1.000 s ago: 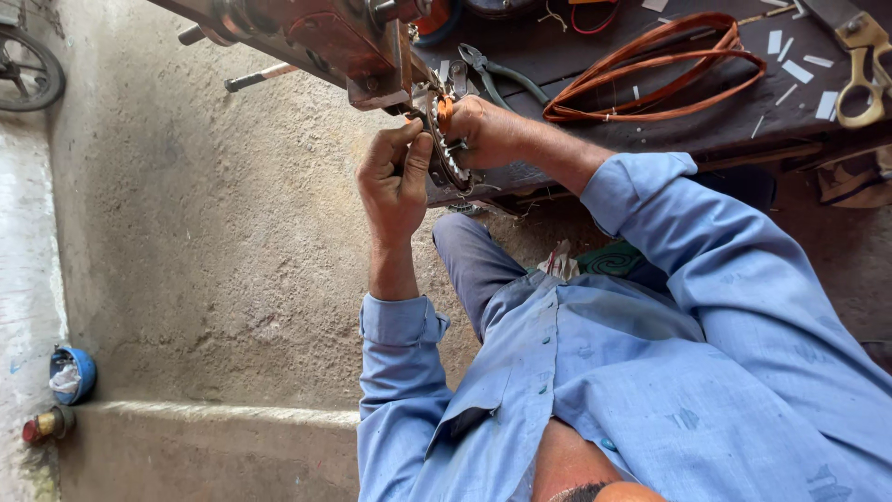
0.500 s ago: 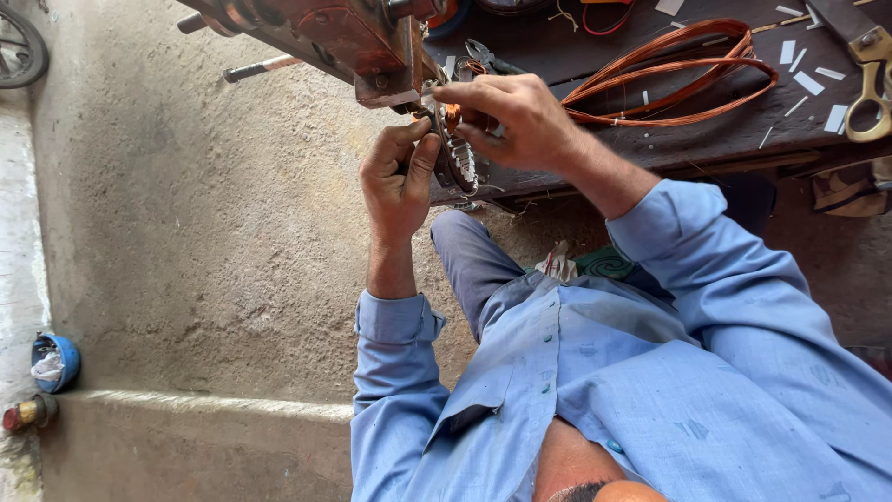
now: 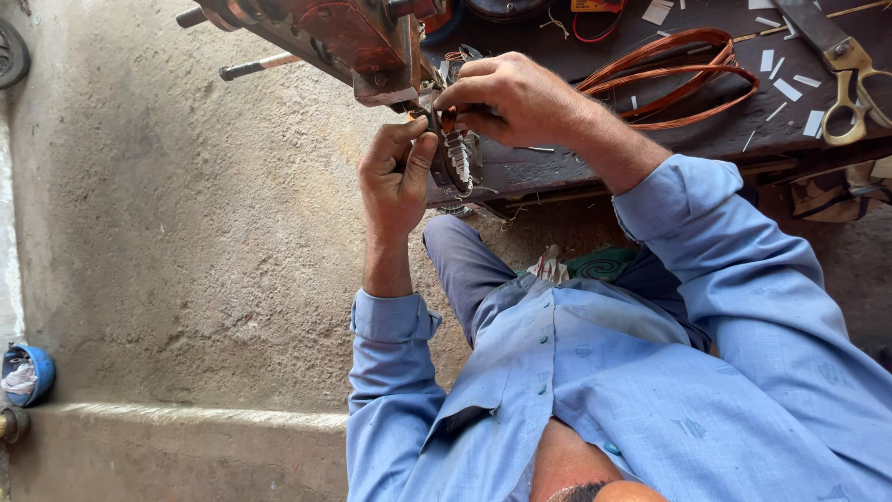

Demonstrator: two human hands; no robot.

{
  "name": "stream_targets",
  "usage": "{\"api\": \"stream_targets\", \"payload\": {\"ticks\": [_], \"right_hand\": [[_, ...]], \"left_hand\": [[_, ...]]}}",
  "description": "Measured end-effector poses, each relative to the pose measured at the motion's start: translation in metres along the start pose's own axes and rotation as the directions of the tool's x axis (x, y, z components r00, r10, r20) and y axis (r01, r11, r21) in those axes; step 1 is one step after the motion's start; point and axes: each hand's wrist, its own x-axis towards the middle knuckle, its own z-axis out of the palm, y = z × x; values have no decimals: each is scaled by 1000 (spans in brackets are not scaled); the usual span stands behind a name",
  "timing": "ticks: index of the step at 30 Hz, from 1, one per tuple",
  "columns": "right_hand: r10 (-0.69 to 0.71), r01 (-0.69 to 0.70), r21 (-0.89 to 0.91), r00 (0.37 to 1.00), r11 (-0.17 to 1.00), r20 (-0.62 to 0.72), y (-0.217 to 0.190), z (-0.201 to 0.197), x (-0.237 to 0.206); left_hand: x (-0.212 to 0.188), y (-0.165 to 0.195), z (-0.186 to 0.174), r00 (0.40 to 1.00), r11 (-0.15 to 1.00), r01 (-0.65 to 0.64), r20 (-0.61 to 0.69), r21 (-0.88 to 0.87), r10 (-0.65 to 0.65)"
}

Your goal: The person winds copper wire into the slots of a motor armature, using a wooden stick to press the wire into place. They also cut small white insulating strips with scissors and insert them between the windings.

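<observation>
**Both hands on a toothed metal part at the bench edge**

The dark, ring-shaped metal part with pale teeth (image 3: 457, 160) hangs at the front edge of the dark wooden workbench (image 3: 706, 139), directly under the rust-red metal machine body (image 3: 344, 37). The left hand (image 3: 395, 181) grips the part from the side, thumb and fingers pressed against its rim. The right hand (image 3: 511, 98) reaches in from above, its fingertips pinched together on a small orange piece (image 3: 448, 118) at the top of the part; what that piece is cannot be told.

On the bench behind the hands lies a coil of copper-coloured wire (image 3: 678, 70). Small white paper strips (image 3: 776, 74) are scattered near it. A pair of yellow-handled scissors (image 3: 850, 79) lies at the far right of the bench. The person wears a light blue long-sleeved shirt (image 3: 595, 372). A rough grey concrete floor (image 3: 167, 232) lies below, with a small blue bowl (image 3: 28, 374) at its left edge.
</observation>
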Motion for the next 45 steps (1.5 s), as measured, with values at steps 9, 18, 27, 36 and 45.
{"api": "stream_targets", "payload": {"ticks": [9, 18, 27, 36, 45], "right_hand": [[-124, 113, -178, 991, 978, -55, -4, 1, -5], [-232, 125, -415, 947, 901, -220, -18, 22, -17], [271, -219, 166, 863, 961, -426, -23, 30, -50], [550, -362, 583, 816, 727, -179, 0, 18, -38], [755, -588, 698, 647, 409, 103, 31, 24, 10]], "left_hand": [[0, 1, 0, 1000, 1000, -20, 3, -2, 20], [1, 6, 4, 996, 996, -83, -20, 33, 84], [-35, -18, -15, 998, 992, -57, -28, -114, 54], [-88, -92, -10, 980, 967, 162, -82, -196, -181], [-127, -100, -17, 922, 906, 321, -127, -275, -365]]}}
